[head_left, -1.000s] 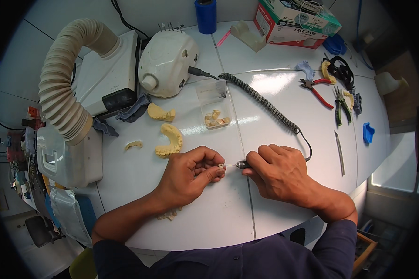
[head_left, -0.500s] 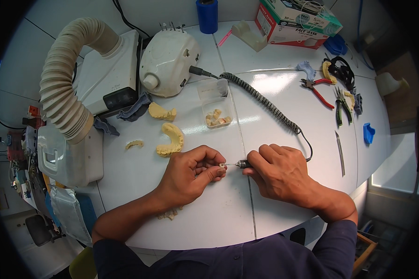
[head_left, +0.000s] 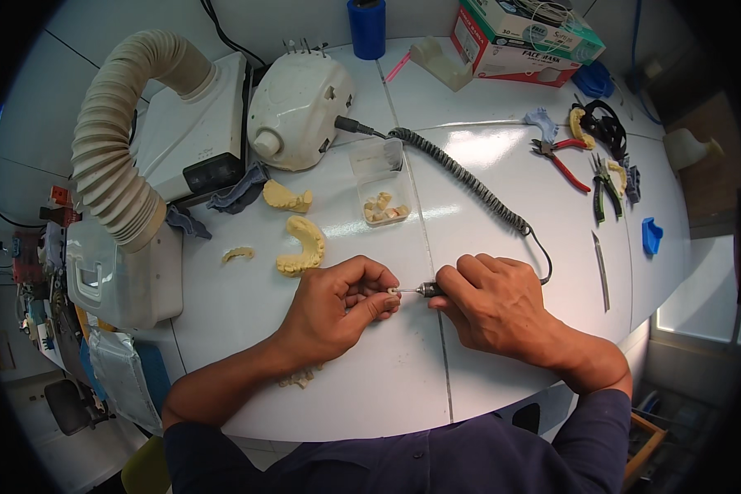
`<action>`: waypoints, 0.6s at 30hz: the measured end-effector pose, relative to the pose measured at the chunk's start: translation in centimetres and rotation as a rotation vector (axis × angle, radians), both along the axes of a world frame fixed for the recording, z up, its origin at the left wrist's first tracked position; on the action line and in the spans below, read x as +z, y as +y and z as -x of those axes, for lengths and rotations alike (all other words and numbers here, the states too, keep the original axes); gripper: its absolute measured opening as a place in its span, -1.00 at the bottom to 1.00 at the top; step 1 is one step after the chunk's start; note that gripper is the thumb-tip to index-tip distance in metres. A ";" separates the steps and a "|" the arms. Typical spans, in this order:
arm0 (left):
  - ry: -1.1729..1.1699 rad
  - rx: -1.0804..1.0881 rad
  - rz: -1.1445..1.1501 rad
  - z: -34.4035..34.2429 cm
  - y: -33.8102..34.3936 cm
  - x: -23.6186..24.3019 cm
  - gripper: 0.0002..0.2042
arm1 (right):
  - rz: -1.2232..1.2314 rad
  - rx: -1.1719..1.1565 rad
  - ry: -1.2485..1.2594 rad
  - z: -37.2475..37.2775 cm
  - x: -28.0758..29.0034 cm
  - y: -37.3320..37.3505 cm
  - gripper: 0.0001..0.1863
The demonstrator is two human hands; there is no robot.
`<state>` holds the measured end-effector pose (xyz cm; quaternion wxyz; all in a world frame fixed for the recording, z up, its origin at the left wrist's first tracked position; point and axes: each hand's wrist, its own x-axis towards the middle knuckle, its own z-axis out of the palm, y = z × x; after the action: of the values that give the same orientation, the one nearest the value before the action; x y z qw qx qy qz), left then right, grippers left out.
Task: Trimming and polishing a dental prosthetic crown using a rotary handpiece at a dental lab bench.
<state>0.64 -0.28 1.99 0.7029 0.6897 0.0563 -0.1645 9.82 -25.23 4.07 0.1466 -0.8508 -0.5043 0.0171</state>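
Note:
My left hand (head_left: 342, 303) pinches a small pale dental crown (head_left: 393, 293) between thumb and fingertips. My right hand (head_left: 498, 305) is wrapped round a dark rotary handpiece (head_left: 430, 290), its thin metal bur pointing left. The bur's tip meets the crown, or sits just inside it; which of the two is too small to tell. From the handpiece a coiled black cord (head_left: 465, 174) runs up to a white motor control unit (head_left: 298, 111). Just beyond my left hand lies a horseshoe-shaped yellow plaster dental model (head_left: 303, 249). A pale piece of framework (head_left: 302, 378) lies partly under my left forearm.
A clear lidded box (head_left: 385, 212) holding several tooth-coloured pieces stands beyond my hands. Another yellow model (head_left: 286, 198) and a thin curved piece (head_left: 239, 255) lie to the left. Red-handled cutters (head_left: 570, 169), black-green pliers (head_left: 603, 193) and a knife (head_left: 601, 272) lie right. A ribbed hose (head_left: 107, 148) arches at left.
Almost nothing differs. Both hands hold the same grip and place, with the crown still against the bur.

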 end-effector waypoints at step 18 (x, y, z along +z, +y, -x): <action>-0.002 0.008 -0.001 0.0 0.0 -0.1 -0.87 | 0.006 -0.001 0.001 0.0 0.1 0.0 -0.71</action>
<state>0.60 -0.29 1.91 0.7033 0.6899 0.0584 -0.1610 9.85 -25.22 4.19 0.1444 -0.8514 -0.5039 0.0190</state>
